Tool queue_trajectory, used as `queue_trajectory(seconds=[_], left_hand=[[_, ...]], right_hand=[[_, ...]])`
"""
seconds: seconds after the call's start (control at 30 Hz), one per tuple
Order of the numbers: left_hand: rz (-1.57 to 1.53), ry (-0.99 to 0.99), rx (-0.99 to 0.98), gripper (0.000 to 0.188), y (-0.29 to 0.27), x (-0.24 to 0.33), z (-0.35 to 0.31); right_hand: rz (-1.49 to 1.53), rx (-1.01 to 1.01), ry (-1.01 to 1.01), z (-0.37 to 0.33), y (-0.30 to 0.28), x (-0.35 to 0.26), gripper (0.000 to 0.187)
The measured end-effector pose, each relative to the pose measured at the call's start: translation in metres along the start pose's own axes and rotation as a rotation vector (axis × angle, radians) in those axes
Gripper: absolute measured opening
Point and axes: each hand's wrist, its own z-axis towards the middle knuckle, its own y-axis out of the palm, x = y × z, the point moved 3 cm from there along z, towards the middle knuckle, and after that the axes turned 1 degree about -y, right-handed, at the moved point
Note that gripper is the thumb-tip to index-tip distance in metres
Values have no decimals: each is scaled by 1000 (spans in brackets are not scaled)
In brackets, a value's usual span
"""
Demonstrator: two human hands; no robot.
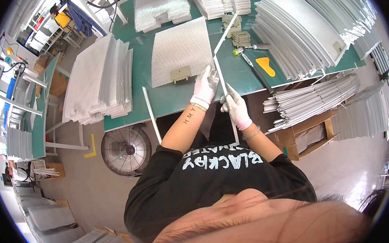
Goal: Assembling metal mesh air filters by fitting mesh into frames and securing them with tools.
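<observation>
A thin white frame strip (220,73) runs over the table's front edge toward my body, bent at an angle near its far part. My left hand (205,86), in a white glove, has its fingers closed at the strip, beside the mesh panel. Nearer to me, my gloved right hand (236,106) grips the same strip. A silvery mesh panel (181,46) lies flat on the table left of the strip, with a beige plastic clip piece (181,73) at its near edge. Another white strip (152,115) slants over the table edge farther left; whether it joins the held one is hidden.
On the green table (142,109) lie a hammer (256,71), a yellow scraper (265,67) and beige plastic pieces (241,38). Mesh panel stacks stand left (98,83) and right (298,35). Below are a floor fan (126,150), bundled strips (313,98) and a cardboard box (289,142).
</observation>
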Motion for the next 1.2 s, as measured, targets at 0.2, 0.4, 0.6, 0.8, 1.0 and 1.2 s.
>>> queue_trajectory(seconds=[0.2, 0.4, 0.6, 0.8, 1.0, 1.2], left_hand=[[-1034, -470, 131, 22, 22, 11, 7], [-211, -48, 86, 12, 8, -7, 1], [-566, -169, 72, 14, -1, -19, 12], [-710, -394, -111, 34, 27, 11, -28], [-307, -285, -460, 40, -48, 127, -88], [57, -280, 68, 60, -227, 99, -31]], right_hand=[[-123, 32, -6, -20, -1, 1, 52], [-324, -60, -3, 8, 4, -21, 52], [-356, -84, -7, 12, 10, -17, 54], [-745, -64, -480, 124, -9, -28, 45], [-350, -157, 255, 127, -13, -38, 23], [-81, -280, 227, 120, 6, -37, 21]])
